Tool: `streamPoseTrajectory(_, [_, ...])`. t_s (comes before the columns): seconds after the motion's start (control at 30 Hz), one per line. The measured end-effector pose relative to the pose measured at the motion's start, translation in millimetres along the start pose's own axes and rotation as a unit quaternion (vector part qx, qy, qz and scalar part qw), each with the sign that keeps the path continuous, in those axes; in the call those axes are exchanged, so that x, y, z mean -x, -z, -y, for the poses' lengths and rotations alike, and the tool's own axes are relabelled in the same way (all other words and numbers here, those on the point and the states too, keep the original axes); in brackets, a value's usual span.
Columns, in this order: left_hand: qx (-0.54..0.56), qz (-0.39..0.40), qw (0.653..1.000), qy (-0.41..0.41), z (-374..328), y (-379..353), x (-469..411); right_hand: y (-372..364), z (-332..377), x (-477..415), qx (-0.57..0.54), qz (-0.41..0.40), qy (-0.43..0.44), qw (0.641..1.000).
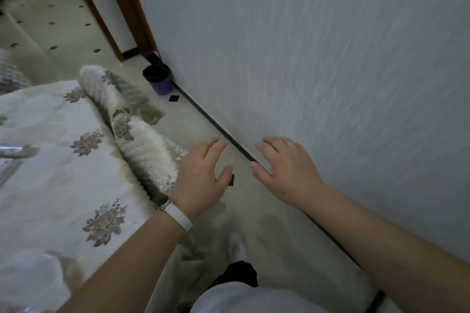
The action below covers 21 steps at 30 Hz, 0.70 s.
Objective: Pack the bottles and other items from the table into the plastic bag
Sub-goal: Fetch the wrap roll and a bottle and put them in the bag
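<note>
bottles are not plainly in view; only a blurred silvery thing [19, 151] lies on the table [50, 119], well left of our left hand [201, 176]. both it and our right hand [287, 169] hover spread, holding nothing. we should turn left before reaching.

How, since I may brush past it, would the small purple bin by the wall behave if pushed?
The purple bin looks small and plastic, so probably light; it would likely slide on the smooth tiled floor. Upright and narrower at its base, it might tip.
</note>
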<state>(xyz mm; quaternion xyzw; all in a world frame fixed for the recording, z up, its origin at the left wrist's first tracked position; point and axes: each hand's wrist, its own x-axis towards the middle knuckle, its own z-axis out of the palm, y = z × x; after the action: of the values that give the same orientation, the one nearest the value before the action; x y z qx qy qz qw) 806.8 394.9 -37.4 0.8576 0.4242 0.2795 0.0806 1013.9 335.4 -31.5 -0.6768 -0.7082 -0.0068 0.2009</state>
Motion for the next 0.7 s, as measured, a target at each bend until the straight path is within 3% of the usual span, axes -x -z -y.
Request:
streamPoseTrajectory(0.37, [0.042, -0.012, 0.998, 0.034, 107.0, -44.6, -146.1, -30.8, -33.8, -177.8, 0.064, 0.038, 0.023, 0.997])
streamPoseTrajectory(0.7, [-0.008, -0.027, 0.999, 0.036, 182.0, -43.8, -238.6, -54.3, -37.0, -304.9, 0.075, 0.044, 0.066, 0.994])
